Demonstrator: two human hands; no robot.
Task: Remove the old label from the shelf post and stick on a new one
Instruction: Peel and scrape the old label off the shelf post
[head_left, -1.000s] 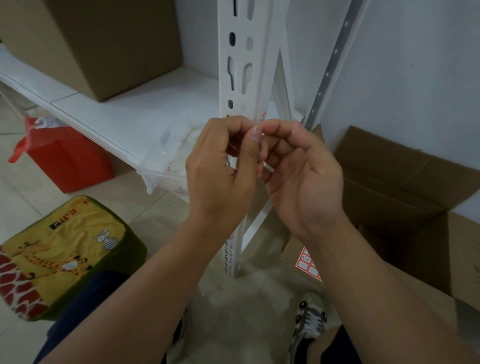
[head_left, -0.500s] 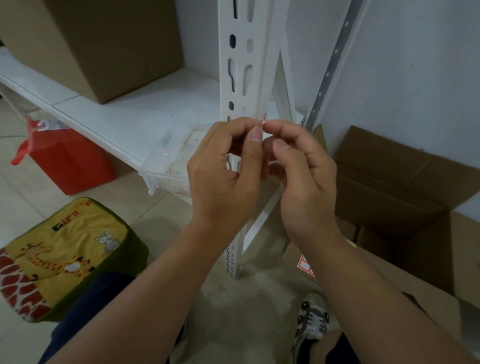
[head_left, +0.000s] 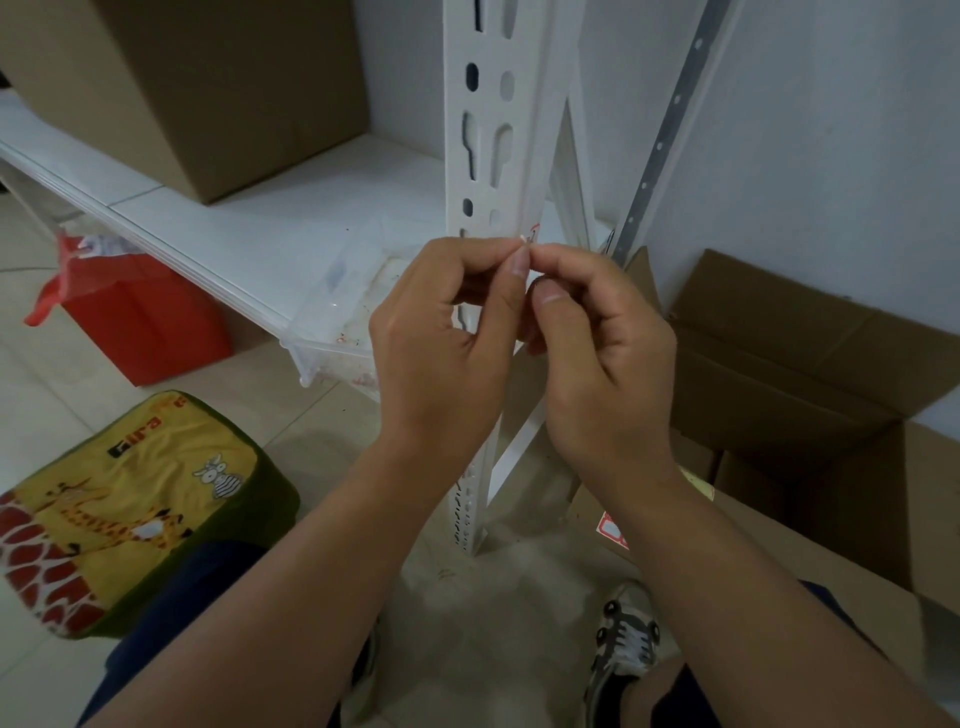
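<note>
A white slotted shelf post (head_left: 488, 130) stands upright in the middle of the view. My left hand (head_left: 441, 353) and my right hand (head_left: 597, 353) are raised in front of it, fingertips meeting at about shelf height. Between those fingertips is a small white label with red print (head_left: 529, 238), only a corner of it showing above my fingers. Both hands pinch it. Whether the label still touches the post is hidden by my fingers.
A white shelf board (head_left: 249, 228) carries a brown carton (head_left: 208, 88) and a clear plastic tray (head_left: 337, 322). A red bin (head_left: 140, 317) and a yellow giraffe cushion (head_left: 124, 499) sit on the floor at left. An open carton (head_left: 810, 395) stands at right.
My right hand has turned, its thumb now lifted clear and pointing at the left thumb. Both hands have risen slightly. The fingertips stay together on the label.
</note>
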